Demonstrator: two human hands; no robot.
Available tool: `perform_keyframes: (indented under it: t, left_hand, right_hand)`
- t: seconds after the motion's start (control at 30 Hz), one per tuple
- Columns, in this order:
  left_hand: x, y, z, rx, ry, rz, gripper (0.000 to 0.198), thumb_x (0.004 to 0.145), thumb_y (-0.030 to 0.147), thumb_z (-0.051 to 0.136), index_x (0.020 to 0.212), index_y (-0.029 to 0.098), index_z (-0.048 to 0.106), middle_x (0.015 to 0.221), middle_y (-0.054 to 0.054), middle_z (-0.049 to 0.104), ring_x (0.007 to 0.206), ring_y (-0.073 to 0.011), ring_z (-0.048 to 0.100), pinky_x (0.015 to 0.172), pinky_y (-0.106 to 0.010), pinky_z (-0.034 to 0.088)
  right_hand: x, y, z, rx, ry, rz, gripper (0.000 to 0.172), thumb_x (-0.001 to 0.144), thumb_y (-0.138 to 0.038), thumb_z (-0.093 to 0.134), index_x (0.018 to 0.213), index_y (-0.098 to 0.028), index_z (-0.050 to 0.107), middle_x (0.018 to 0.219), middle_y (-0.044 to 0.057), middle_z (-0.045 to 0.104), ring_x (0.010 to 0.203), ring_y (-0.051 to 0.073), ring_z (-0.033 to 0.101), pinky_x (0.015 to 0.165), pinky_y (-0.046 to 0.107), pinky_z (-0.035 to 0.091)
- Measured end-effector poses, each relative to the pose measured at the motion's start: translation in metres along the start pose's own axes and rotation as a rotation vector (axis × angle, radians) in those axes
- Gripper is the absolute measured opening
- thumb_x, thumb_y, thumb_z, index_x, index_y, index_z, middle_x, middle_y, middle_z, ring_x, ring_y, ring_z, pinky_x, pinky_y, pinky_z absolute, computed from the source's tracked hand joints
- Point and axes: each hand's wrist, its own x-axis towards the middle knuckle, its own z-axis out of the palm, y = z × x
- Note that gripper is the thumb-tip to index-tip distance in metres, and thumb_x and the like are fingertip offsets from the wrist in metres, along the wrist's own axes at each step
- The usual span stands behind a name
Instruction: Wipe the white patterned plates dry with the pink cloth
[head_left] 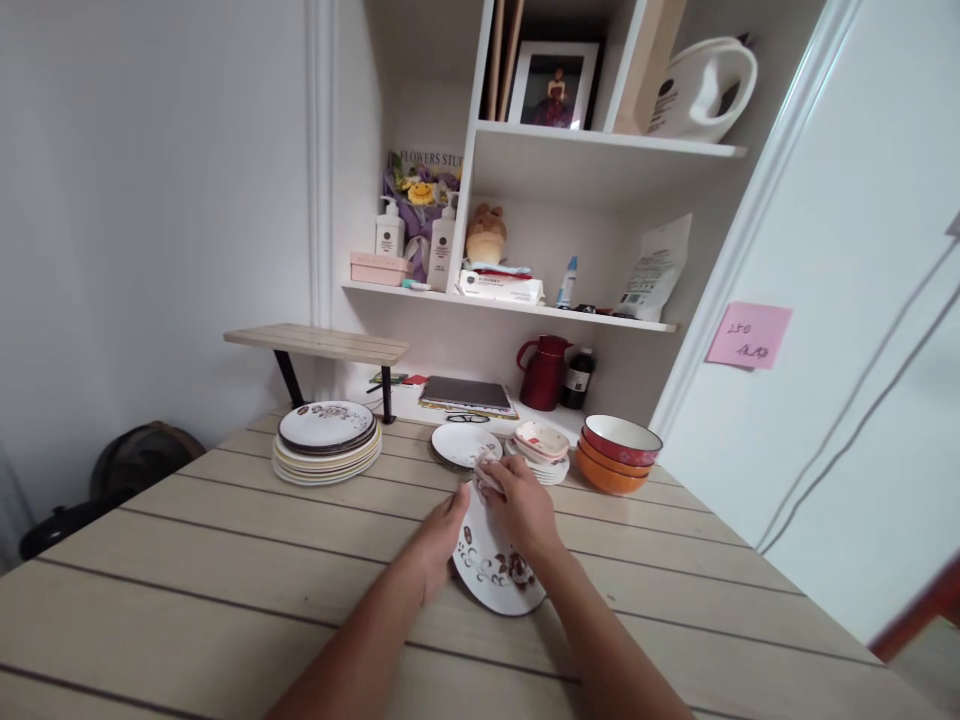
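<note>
A white plate with a brown flower pattern is tilted up above the wooden table, near its middle. My left hand grips the plate's left edge, its thumb up by the rim. Bunched in my right hand is a pale cloth, pressed at the plate's upper part; the fingers are closed round it. Just behind, another patterned plate lies on the table, partly covered by the cloth and my right hand.
A plate stack stands at the left by a small raised shelf. Small dishes and stacked bowls stand at the right rear. Behind are glasses, a laptop, a red jug and a dark bottle.
</note>
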Motion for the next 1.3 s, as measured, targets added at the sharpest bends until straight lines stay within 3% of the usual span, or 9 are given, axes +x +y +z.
perform_keyframes:
  t: [0.13,0.3,0.57,0.8,0.97,1.17,1.3]
  left_hand:
    - [0.001,-0.001,-0.004,-0.039,-0.058,-0.011,0.067,0.085,0.062,0.044,0.132,0.016,0.051,0.115,-0.018,0.069,0.106,-0.027,0.065,0.091,-0.041,0.049]
    - [0.0,-0.003,-0.004,-0.134,-0.049,0.007,0.069,0.085,0.064,0.039,0.136,0.018,0.046,0.119,-0.017,0.067,0.108,-0.0256,0.065,0.092,-0.04,0.048]
    - [-0.001,-0.001,-0.005,-0.203,-0.043,-0.06,0.07,0.083,0.067,0.037,0.132,0.019,0.052,0.115,-0.015,0.069,0.103,-0.0243,0.066,0.089,-0.038,0.05]
    - [-0.005,0.004,-0.005,-0.073,0.037,-0.092,0.076,0.081,0.072,0.032,0.12,0.013,0.06,0.104,-0.016,0.073,0.1,-0.0269,0.067,0.085,-0.039,0.052]
    - [-0.006,0.007,-0.003,-0.047,-0.002,-0.081,0.072,0.083,0.069,0.034,0.118,0.013,0.062,0.106,-0.015,0.073,0.103,-0.0269,0.066,0.088,-0.038,0.051]
    - [-0.004,0.005,-0.004,-0.026,-0.027,-0.073,0.066,0.083,0.061,0.047,0.128,0.014,0.056,0.113,-0.017,0.07,0.105,-0.0286,0.065,0.092,-0.041,0.049]
    - [-0.005,0.006,-0.003,-0.029,0.021,-0.054,0.065,0.083,0.058,0.051,0.132,0.016,0.052,0.119,-0.018,0.067,0.108,-0.0292,0.064,0.093,-0.043,0.048]
  right_hand:
    - [-0.003,-0.01,-0.001,0.066,-0.016,-0.075,0.029,0.084,-0.022,0.057,0.111,-0.03,0.064,0.11,0.003,0.057,0.099,0.018,0.057,0.076,0.025,0.043]
    - [-0.01,-0.023,-0.006,0.141,-0.073,-0.155,0.028,0.083,-0.018,0.057,0.108,-0.028,0.064,0.106,0.003,0.057,0.094,0.017,0.057,0.08,0.026,0.043]
    - [-0.021,-0.027,-0.012,0.295,-0.215,-0.171,0.028,0.078,-0.016,0.06,0.103,-0.027,0.065,0.105,0.002,0.057,0.093,0.017,0.058,0.084,0.028,0.044]
    - [-0.028,-0.028,-0.029,0.307,-0.42,-0.227,0.03,0.071,-0.019,0.068,0.1,-0.025,0.064,0.107,0.001,0.06,0.094,0.017,0.058,0.086,0.027,0.042]
    - [-0.029,-0.018,-0.042,0.323,-0.653,-0.279,0.036,0.065,-0.019,0.073,0.1,-0.028,0.068,0.106,-0.001,0.062,0.094,0.017,0.059,0.083,0.025,0.043]
    - [-0.031,0.008,-0.058,0.272,-0.789,-0.113,0.039,0.058,-0.018,0.074,0.095,-0.032,0.073,0.098,-0.004,0.067,0.082,0.016,0.062,0.072,0.024,0.046]
    - [-0.027,0.03,-0.062,0.112,-0.659,0.079,0.04,0.057,-0.02,0.073,0.094,-0.035,0.074,0.092,-0.002,0.07,0.077,0.017,0.062,0.067,0.025,0.045]
